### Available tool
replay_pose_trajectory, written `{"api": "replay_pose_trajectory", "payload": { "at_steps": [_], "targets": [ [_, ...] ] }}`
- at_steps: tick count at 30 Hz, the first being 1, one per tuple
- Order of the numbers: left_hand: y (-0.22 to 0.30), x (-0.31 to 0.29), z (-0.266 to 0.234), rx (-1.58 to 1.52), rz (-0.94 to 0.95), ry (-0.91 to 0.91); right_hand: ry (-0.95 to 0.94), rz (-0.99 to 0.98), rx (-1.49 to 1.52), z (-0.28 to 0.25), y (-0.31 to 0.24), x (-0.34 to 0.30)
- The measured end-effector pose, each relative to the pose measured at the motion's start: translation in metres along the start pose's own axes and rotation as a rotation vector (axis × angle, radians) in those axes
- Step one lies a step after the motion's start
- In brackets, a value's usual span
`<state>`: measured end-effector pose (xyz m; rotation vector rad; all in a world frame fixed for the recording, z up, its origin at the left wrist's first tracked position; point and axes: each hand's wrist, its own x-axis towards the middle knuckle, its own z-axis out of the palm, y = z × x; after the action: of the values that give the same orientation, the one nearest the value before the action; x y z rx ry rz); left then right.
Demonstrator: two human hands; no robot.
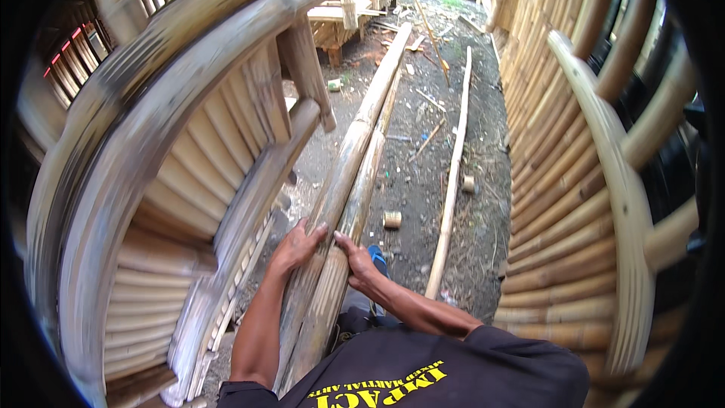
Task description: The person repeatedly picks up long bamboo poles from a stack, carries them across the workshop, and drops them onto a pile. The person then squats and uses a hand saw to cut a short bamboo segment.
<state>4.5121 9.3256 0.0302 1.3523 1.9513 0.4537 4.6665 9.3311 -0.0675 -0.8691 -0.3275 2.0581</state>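
Two long bamboo poles lie side by side between my hands, running from my lap away from me: a left bamboo pole (343, 162) and a slightly shorter-looking right bamboo pole (365, 185). Around the outer side of the left pole, my left hand (299, 247) is closed, its thumb on top. My right hand (358, 263) grips the right pole from its outer side, thumb also on top near the seam between the two. The undersides of both grips are hidden by the poles. Beyond my chest the near pole ends pass out of the picture.
A bamboo bench frame (219, 128) with slatted panels stands close on my left. On the right runs a slatted bamboo wall (566, 204) with a thick rail. A thin pole (451, 181) and a short bamboo offcut (392, 220) lie on the dirt ground (415, 151).
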Motion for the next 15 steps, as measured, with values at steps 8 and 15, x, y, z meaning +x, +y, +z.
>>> {"api": "replay_pose_trajectory", "payload": {
  "at_steps": [8, 15],
  "targets": [
    [0.111, 0.141, -0.047, -0.022, 0.134, 0.150, -0.060, -0.111, -0.053, 0.051, -0.146, 0.131],
    [0.186, 0.221, -0.067, -0.001, 0.138, 0.279, -0.172, -0.191, -0.152, 0.077, -0.246, 0.214]
  ]
}}
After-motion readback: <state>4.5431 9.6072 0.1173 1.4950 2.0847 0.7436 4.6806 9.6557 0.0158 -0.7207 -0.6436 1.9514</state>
